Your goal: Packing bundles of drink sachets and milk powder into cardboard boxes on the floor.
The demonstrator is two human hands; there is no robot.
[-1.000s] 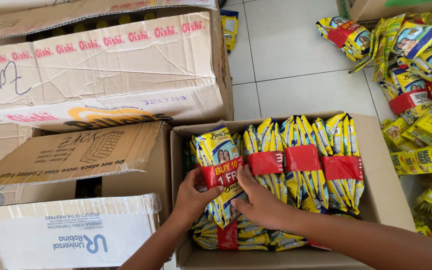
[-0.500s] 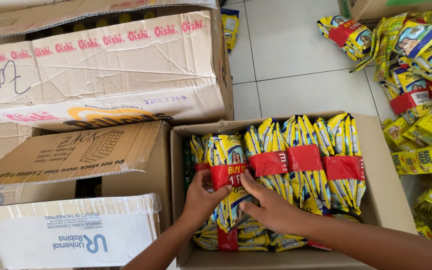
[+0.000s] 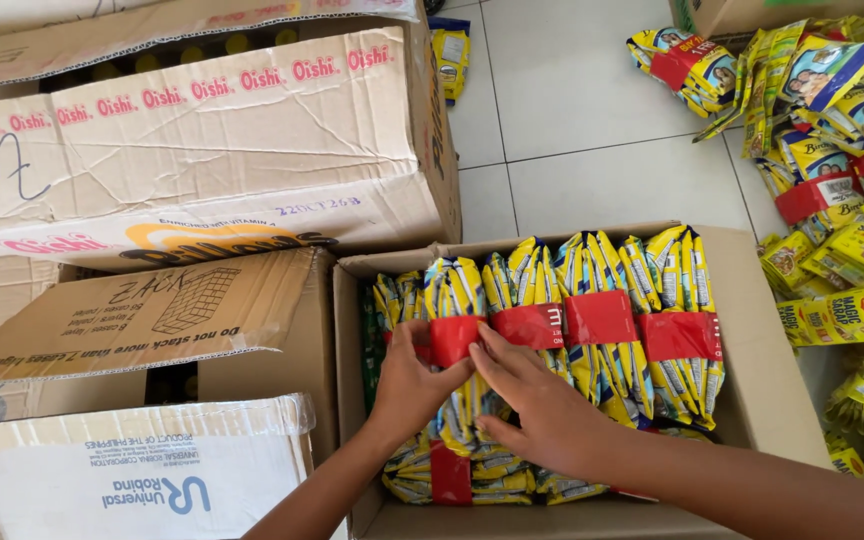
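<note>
On the tiled floor (image 3: 592, 120), near centre, stands an open cardboard box (image 3: 762, 340) packed with yellow sachet bundles, each bound by a red band. Left of it sit three more cartons, the largest (image 3: 202, 140) at the far left. A loose heap of similar sachet packs (image 3: 832, 150) lies at the far right, partly cut off by the frame.

The left-most upright bundle (image 3: 457, 300) is the one in hand. Left hand (image 3: 407, 385) curls loosely against its left side at the band; right hand (image 3: 532, 400) lies spread over its front, fingers partly open, pressing rather than clamping.

Judgement: the bundle is light, soft and crinkly, with slick film; the band is the firmest grip point, though sachets could slip out from it.

Hidden: lower layers in the box, the bundle's base, and the left palm's contact.
</note>
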